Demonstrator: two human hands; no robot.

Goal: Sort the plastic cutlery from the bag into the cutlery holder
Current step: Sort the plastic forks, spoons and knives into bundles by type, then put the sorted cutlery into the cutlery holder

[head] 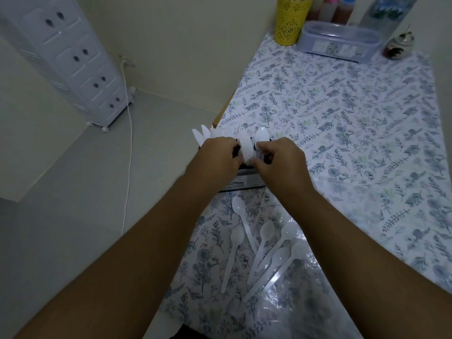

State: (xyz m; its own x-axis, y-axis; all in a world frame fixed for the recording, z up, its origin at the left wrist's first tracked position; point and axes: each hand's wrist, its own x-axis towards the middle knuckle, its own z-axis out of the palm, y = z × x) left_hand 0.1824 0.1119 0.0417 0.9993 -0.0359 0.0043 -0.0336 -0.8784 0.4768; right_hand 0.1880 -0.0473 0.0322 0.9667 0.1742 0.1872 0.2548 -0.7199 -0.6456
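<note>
Both hands (247,157) pinch white cutlery bunch (247,149) into holder (244,183); six spoons (265,243) left on surface by bag (305,297).

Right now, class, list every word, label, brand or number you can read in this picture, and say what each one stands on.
No text can be read.
Clear oblong plastic box with lid: a pale label on its front, too blurred to read.
Clear plastic bottle: a printed label, blurred.
Dark cutlery holder: pale strips on its front, unreadable.
</note>
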